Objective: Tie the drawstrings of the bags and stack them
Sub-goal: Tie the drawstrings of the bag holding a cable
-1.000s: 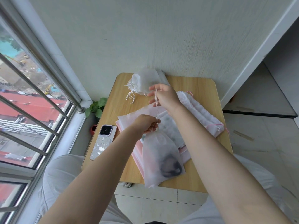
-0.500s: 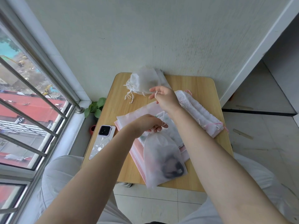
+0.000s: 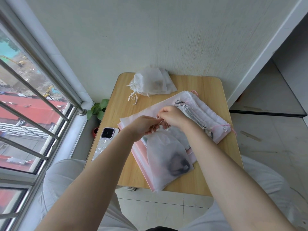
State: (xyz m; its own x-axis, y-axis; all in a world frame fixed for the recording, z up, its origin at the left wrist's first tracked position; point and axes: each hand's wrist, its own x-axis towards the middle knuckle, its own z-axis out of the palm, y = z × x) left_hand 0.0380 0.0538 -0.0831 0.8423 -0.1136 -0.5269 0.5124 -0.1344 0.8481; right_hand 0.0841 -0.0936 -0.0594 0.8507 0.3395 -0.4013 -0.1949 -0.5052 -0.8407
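Since 0.5 s ago the right hand (image 3: 171, 116) has dropped from above the far bags to meet the left hand (image 3: 144, 126), and the 2 now touch over the gathered mouth of the white drawstring bag (image 3: 166, 160). Both hands have their fingers curled, pinching the thin white drawstring (image 3: 168, 129) between them; the cord, stretched upright 1.0 s ago, is now bunched short at the fingertips. The bag, with a dark item showing through it, lies on a pile of flat pink and white bags (image 3: 133, 148) on the wooden table (image 3: 208, 179). A stack of tied bags (image 3: 150, 84) sits at the far edge. A phone (image 3: 105, 142) lies at the left.
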